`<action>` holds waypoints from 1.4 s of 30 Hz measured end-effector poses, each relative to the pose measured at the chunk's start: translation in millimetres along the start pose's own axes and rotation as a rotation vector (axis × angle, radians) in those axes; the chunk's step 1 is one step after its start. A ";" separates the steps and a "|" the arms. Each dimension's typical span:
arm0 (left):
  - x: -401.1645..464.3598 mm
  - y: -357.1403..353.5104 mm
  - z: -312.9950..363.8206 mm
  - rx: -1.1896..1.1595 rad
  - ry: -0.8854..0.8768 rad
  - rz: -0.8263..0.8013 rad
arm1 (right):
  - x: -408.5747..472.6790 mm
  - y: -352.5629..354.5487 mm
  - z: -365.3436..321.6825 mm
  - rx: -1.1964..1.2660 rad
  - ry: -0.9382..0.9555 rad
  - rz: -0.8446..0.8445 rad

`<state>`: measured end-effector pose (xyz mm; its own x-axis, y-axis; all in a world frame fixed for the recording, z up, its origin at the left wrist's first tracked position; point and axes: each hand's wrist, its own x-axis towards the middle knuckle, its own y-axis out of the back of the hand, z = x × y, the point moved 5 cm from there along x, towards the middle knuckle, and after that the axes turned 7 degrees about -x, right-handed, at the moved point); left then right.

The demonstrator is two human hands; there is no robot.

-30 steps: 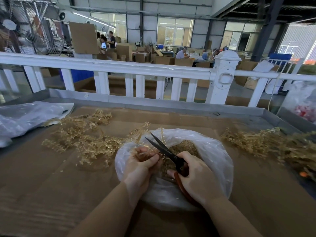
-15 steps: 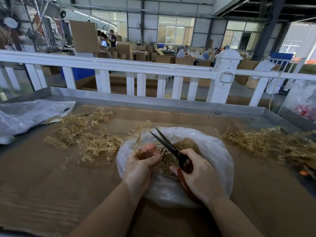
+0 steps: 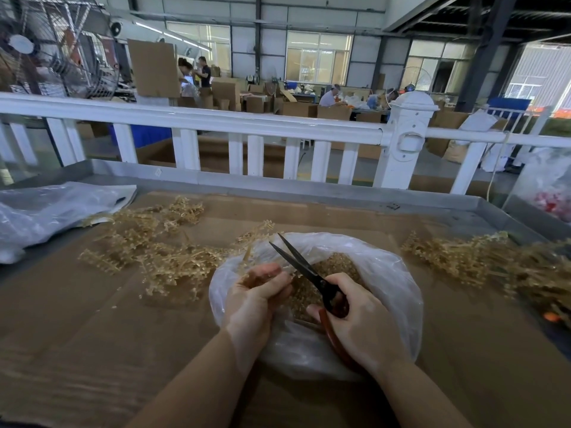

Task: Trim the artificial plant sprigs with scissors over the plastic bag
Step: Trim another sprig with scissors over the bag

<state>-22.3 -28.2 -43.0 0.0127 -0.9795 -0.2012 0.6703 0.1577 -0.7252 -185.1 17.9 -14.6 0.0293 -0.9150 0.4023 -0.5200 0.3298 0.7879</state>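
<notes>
Holding a golden sprig (image 3: 251, 278) bunched in my left hand (image 3: 256, 299), its grip curled round the stems, I keep it over the open clear plastic bag (image 3: 383, 273) at 6 o'clock on the counter (image 3: 77, 335). It looks featherlight, springy plastic, thin-stemmed and likely to bend away from a blade, so I judge it best pinched low on the stems, close to the cut. My right hand (image 3: 360, 319) has its grip closed on the red handles of the scissors (image 3: 304, 268), blades parted and pointing toward 11 o'clock just beside the sprig. Trimmed bits lie in the bag. Loose sprigs lie heaped at 10 o'clock (image 3: 154, 251) and at 3 o'clock (image 3: 482, 261). The counter is brown cardboard in a metal-edged tray; a white railing (image 3: 216, 122) stands at 12 o'clock, with a workshop of boxes and seated workers beyond.
</notes>
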 end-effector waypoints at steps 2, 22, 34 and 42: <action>1.0 1.0 -0.3 0.015 0.004 0.017 | 0.0 0.2 0.4 -0.002 0.005 -0.009; 5.4 -2.6 5.9 -0.140 -0.019 0.003 | -0.3 -4.6 -1.3 -0.150 0.039 -0.104; 5.4 0.6 5.0 -0.042 -0.031 0.094 | 0.9 -6.9 -3.2 -0.198 0.087 -0.103; 2.4 -1.7 1.8 0.036 -0.062 0.068 | 2.4 -4.8 -4.1 -0.168 0.089 -0.128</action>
<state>-22.1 -31.1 -41.1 0.1039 -0.9728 -0.2071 0.6928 0.2202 -0.6867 -179.1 15.1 -15.5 0.1653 -0.9301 0.3280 -0.3575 0.2534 0.8989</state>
